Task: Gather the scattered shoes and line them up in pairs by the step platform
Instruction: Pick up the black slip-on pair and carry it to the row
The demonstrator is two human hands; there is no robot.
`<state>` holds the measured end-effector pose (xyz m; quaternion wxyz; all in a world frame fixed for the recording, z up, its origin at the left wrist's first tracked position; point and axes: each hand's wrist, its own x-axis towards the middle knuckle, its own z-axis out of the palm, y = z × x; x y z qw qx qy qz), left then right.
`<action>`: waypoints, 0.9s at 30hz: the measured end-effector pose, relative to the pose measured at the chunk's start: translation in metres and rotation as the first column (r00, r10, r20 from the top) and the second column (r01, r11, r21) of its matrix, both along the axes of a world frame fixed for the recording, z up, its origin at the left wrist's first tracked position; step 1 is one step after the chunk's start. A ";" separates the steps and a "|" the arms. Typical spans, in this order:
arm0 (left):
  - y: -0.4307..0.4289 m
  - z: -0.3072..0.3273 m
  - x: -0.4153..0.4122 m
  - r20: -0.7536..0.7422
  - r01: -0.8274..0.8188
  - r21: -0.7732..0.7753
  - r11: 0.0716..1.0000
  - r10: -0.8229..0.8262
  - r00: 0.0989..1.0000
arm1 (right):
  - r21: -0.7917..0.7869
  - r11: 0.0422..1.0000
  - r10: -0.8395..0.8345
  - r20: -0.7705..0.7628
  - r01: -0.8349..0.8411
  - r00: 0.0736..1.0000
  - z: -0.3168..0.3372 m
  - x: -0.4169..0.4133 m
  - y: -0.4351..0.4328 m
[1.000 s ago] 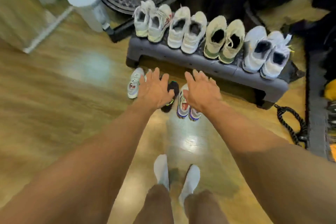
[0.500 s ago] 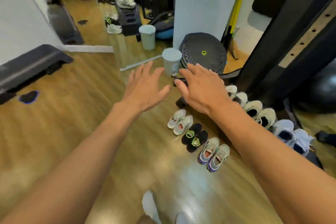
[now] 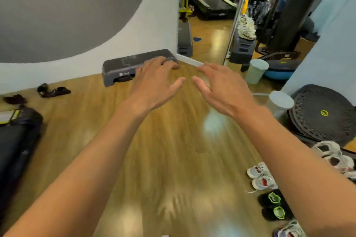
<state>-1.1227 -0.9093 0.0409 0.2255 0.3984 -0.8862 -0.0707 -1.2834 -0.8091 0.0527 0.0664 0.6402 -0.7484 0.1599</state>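
Glossy wood floor [image 3: 173, 159] fills most of the view, blurred in places, with glare patches. Lower right, nearest: a pale multicolour pair [image 3: 289, 230] cut by the bottom edge. Just beyond it is a black pair with neon green insoles [image 3: 273, 207], then a white-grey pair [image 3: 261, 177]. These three pairs are side by side in one row on the floor. More white shoes [image 3: 333, 155] sit at the right edge, partly out of frame, and what they rest on is not clear. Left edge: a black bag or mat [image 3: 17, 136] lying on the floor. Right, mid-distance: a black round ribbed disc [image 3: 323, 115] with a yellow mark, and a white cylinder [image 3: 280, 102] just beside it. Far left by the wall, loose dark shoes [image 3: 54, 90] lie scattered and tilted, and another dark item [image 3: 14, 99] is near them, too blurred to name. A grey step [image 3: 123, 66] stands against the pale wall [image 3: 134, 31], which has a big grey circle painted on it. Next to it a mirror [image 3: 210, 31] reflects gym gear and a stack of pale shoes. Both bare forearms reach forward from the bottom corners over the floor. Left hand [image 3: 154, 84] is palm down with fingers spread and slightly bent, holding nothing. Right hand [image 3: 221, 86] is palm down with fingers straight and splayed, also holding nothing. The thumbs point toward each other, close but apart. Neither hand is touching a shoe: the lined pairs are well to the right, the loose dark ones well to the left.
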 end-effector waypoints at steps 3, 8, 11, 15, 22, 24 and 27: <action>-0.036 0.004 0.054 0.001 -0.106 0.020 0.994 0.106 0.994 | 0.010 0.995 0.101 0.005 -0.101 0.995 0.001 0.045 -0.055; -0.100 -0.002 0.136 -0.006 -0.261 0.044 0.964 0.262 0.965 | -0.021 0.963 0.271 0.064 -0.270 0.960 0.003 0.113 -0.149; -0.139 -0.007 0.171 -0.019 -0.361 0.048 0.931 0.362 0.932 | -0.051 0.935 0.355 0.087 -0.352 0.931 0.001 0.147 -0.207; -0.204 -0.011 0.206 -0.002 -0.454 0.030 0.891 0.454 0.891 | -0.066 0.897 0.442 0.096 -0.438 0.892 -0.010 0.183 -0.292; -0.341 -0.012 0.262 0.045 -0.599 0.059 0.799 0.597 0.801 | -0.014 0.846 0.524 0.214 -0.533 0.825 -0.017 0.219 -0.455; -0.375 -0.014 0.280 0.033 -0.641 0.074 0.764 0.640 0.768 | -0.016 0.816 0.566 0.220 -0.577 0.795 -0.017 0.235 -0.501; -0.419 -0.022 0.307 0.051 -0.697 0.121 0.707 0.696 0.716 | 0.001 0.764 0.628 0.231 -0.646 0.743 -0.024 0.268 -0.561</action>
